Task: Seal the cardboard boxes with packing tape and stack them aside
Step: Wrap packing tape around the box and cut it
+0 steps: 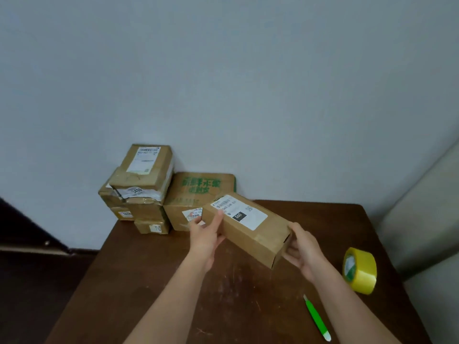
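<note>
Above the dark brown wooden table [154,281], a long brown cardboard box with a white shipping label [248,228] is held in the air, tilted, between both hands. The left hand [205,235] clasps its far end, thumb on the upper face beside the label; the right hand [304,252] cups the near end, fingers curled round the edge. Right of the box, on the table, stands a roll of yellow packing tape [360,270]; nearer, a green-handled cutter [318,319]. Behind the box, a larger carton with green print [198,192] and a stack of small taped brown cartons [141,184] stand against the wall.

With only the ends gripped, the box could slip or twist loose. Whether its near end is taped is hard to tell; that flap lies in shadow behind the right hand.
</note>
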### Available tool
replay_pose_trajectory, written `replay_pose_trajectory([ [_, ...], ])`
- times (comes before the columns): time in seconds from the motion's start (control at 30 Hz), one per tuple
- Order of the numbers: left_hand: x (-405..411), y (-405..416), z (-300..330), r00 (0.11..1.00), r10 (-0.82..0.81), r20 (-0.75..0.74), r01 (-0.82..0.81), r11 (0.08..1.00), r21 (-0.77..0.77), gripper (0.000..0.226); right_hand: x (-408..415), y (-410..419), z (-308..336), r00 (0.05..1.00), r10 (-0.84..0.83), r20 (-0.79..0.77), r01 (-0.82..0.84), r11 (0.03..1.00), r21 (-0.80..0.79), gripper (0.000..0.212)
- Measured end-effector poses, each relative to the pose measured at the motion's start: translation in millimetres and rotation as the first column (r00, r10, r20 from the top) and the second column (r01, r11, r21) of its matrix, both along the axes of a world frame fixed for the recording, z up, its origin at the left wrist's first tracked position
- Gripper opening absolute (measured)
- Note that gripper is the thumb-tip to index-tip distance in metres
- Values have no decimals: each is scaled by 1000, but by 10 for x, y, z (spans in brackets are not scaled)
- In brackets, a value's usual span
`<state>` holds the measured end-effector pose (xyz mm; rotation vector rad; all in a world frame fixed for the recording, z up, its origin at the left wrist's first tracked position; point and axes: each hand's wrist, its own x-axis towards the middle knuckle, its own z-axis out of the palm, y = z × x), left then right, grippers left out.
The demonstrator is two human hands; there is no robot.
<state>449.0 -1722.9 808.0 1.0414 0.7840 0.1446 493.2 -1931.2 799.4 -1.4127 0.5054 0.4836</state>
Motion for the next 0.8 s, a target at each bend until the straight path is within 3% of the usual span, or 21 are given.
replay_pose_trajectory([
  [0.1, -20, 70, 127, 1000, -2, 3, 2, 1000, 11, 76, 46, 198, 66, 1000, 12, -3, -11, 993, 119, 21],
  [0.2, -70, 115, 221, 989, -145, -30, 147, 987, 71, 64, -27, 583, 123, 999, 28, 22, -33, 963, 266, 20],
  [0.47, -198, 781, 288, 960, -271, -69, 278, 954, 111, 66, -148, 1460, 286, 992, -56, 111, 18, 948, 318, 23],
  [0.67, -220, 1654, 504, 923, -384, -16, 359, 847, 391, 60, -151, 1962, 278, 930, -360, 77, 293, 851, 436, 28],
  [0.8, -40, 2220, 804, 911, -398, 109, 294, 810, 508, 65, -139, 2284, 462, 904, -418, 89, 353, 848, 395, 35],
])
